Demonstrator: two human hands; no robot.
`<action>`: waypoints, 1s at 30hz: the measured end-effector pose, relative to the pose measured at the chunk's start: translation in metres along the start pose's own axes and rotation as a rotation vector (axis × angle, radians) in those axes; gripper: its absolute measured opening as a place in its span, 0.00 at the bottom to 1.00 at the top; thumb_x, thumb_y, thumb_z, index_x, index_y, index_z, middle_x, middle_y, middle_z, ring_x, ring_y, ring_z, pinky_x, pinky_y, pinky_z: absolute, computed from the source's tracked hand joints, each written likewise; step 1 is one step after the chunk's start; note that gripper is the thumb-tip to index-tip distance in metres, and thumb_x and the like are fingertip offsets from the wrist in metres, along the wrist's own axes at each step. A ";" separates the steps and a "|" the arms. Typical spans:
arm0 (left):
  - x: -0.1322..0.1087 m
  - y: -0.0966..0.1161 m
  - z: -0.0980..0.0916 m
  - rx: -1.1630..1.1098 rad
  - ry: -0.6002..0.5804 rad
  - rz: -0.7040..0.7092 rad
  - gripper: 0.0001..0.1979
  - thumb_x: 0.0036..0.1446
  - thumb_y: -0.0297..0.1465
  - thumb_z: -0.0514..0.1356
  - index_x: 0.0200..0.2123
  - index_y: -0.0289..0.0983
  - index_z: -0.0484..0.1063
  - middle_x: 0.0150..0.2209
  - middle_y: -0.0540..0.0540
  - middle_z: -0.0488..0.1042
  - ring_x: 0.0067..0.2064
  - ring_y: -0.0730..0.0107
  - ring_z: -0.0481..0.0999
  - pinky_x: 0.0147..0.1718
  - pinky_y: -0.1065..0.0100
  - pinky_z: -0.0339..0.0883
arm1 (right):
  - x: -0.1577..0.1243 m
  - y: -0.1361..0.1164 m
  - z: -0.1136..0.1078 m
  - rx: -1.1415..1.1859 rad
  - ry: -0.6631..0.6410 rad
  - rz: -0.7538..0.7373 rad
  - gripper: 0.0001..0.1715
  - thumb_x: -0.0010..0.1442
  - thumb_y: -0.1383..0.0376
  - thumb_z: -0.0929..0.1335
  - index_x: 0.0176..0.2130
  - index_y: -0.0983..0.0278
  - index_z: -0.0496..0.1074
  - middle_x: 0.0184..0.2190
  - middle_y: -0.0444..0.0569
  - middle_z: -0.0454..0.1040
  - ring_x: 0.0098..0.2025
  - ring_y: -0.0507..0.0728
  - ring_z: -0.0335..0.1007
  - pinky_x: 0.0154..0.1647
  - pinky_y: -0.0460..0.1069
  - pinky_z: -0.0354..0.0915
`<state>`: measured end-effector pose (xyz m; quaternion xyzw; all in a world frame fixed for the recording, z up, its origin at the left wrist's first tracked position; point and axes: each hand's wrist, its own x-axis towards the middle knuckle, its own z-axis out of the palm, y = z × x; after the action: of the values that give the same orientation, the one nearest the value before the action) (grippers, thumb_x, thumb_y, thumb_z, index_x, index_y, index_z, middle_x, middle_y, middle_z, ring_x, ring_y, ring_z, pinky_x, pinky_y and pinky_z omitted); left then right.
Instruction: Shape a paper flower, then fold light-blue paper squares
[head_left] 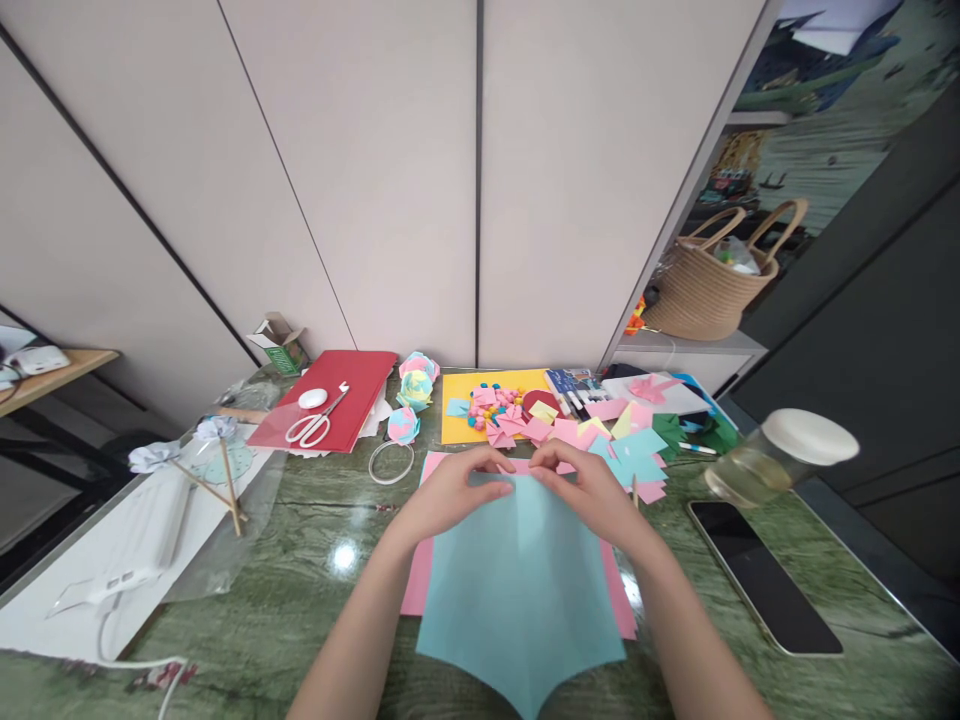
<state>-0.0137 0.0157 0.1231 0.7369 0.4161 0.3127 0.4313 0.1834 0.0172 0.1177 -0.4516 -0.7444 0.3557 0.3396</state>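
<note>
Centre frame: your left hand (450, 495) pinches the far edge of a thin light-blue paper sheet (521, 590) lying on a pink paper sheet (415, 585) on the green marble bench (300, 600). Your right hand (592, 490) pinches it alongside. Likely light, floppy, easily creased: grip edges gently.

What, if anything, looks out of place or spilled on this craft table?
Nothing is spilled or damaged. Only the paper squares sprawl off the yellow sheet onto the table. The left hand and right hand hold the blue sheet neatly.
</note>
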 end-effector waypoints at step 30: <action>0.000 -0.036 -0.046 0.214 0.273 -0.126 0.10 0.48 0.38 0.57 0.26 0.38 0.73 0.29 0.50 0.76 0.32 0.69 0.71 0.32 0.71 0.62 | -0.005 0.040 -0.054 -0.184 0.098 0.138 0.16 0.54 0.53 0.63 0.29 0.61 0.71 0.33 0.47 0.74 0.34 0.57 0.68 0.28 0.46 0.62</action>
<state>-0.0639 0.0432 0.1106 0.7017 0.5469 0.3363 0.3088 0.2468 0.0384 0.1110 -0.5478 -0.7237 0.2858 0.3073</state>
